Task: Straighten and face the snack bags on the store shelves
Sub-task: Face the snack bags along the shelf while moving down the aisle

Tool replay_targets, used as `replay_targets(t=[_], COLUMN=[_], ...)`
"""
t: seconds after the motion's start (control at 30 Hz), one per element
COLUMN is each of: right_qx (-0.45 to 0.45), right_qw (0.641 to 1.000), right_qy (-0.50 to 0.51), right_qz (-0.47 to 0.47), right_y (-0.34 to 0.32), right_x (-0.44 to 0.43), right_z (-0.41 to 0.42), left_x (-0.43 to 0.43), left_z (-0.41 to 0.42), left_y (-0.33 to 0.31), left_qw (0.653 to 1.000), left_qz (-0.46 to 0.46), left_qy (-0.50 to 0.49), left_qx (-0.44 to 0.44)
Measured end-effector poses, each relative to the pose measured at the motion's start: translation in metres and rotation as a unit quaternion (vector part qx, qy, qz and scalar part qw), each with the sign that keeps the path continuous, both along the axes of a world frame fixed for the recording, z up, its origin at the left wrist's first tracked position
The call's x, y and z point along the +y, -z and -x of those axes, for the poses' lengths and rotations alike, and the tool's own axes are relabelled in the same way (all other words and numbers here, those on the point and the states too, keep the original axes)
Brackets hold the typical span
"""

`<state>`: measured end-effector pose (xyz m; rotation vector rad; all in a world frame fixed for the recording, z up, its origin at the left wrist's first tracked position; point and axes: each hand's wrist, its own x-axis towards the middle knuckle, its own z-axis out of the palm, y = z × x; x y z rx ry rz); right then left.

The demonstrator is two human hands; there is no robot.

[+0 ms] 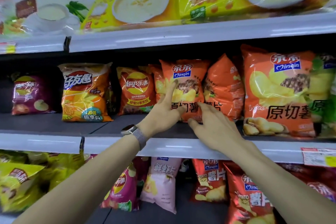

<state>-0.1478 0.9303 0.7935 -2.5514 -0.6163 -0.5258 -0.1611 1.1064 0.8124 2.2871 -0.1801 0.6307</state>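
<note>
1. On the middle grey metal shelf (54, 123), far left, a purple crinkled-foil chip bag (31, 94) stands set back from the edge.
2. Next comes a yellow-and-orange glossy chip bag (85, 92), upright near the front.
3. An orange-red Lay's chip bag (136, 91) stands beside it, farther back.
4. The left hand (163, 112), a watch with a grey mesh band (134, 132) on its wrist, lies flat on the left face of an orange Qinqin potato-chip bag (185, 85), fingers (171, 89) spread open.
5. The right hand (216, 127) touches that bag's lower right, fingers open, gripping nothing.
6. This bag stands upright mid-shelf, facing forward; a second orange bag (223, 85) just right is turned sideways.
7. A larger orange Qinqin bag (276, 92) stands at the front right.
</note>
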Motion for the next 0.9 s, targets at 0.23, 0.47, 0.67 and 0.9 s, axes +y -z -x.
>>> replay_targets(t=[0.23, 0.47, 0.67, 0.9], right_qx=[0.04, 0.002, -0.047, -0.138], right_qw=[0.998, 1.0, 0.999, 0.99], right_qy=[-0.028, -0.025, -0.025, -0.025], right_qz=[-0.047, -0.019, -0.001, -0.008], right_y=[-0.012, -0.008, -0.005, 0.02], right_x=[-0.001, -0.017, -0.03, -0.06], right_z=[-0.005, 0.0, 0.014, 0.057], left_x=[-0.012, -0.015, -0.021, -0.062], left_z=[-0.009, 0.005, 0.029, 0.093], left_y=[-0.01, -0.008, 0.0, 0.03], left_qw=[0.998, 0.999, 0.986, 0.98], left_qz=[0.049, 0.01, -0.098, -0.142], left_qy=[-0.009, -0.038, -0.132, -0.129], left_qx=[0.029, 0.014, -0.014, -0.057])
